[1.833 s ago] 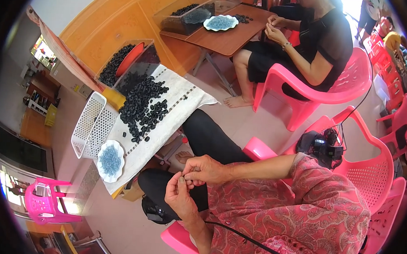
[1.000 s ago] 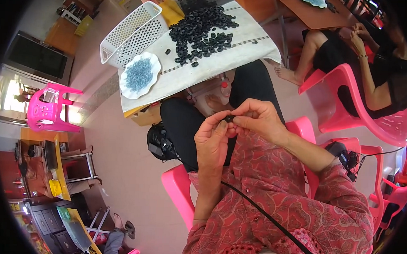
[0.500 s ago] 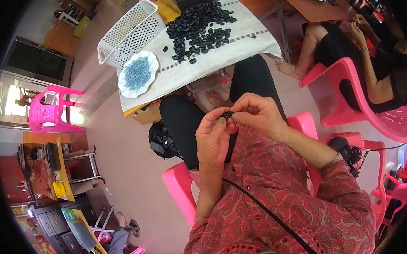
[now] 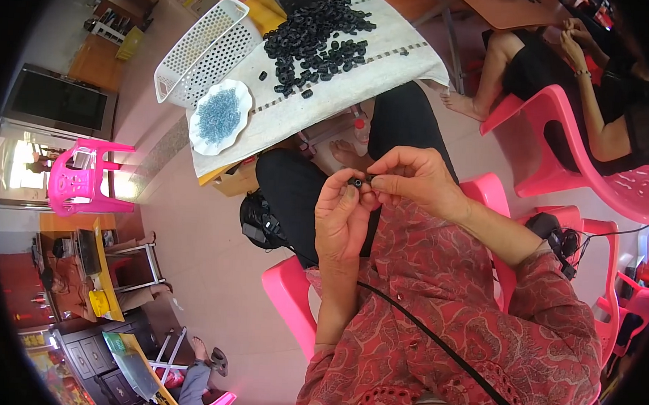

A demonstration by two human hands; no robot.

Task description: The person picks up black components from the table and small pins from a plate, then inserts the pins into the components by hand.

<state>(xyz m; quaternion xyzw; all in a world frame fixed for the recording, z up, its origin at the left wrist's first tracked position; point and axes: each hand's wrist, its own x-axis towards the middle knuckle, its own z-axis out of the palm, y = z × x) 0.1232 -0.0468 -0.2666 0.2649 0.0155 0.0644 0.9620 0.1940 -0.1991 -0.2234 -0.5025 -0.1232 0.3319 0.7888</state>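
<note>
The left hand (image 4: 342,219) points up and the right hand (image 4: 421,183) reaches across; their fingers (image 4: 387,183) pinch close together.

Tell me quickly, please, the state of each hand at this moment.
Left hand: closed, holding a small black part in its fingertips.
Right hand: closed in a pinch beside it; what it grips cannot be told.

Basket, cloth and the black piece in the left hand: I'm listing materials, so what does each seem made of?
Basket: likely smooth white plastic; the evenly perforated walls look moulded. Cloth: probably woven fabric, matte; it drapes softly over the edge. Black piece: perhaps rubber or plastic, with a round hole; too small to settle material or finish.
</note>
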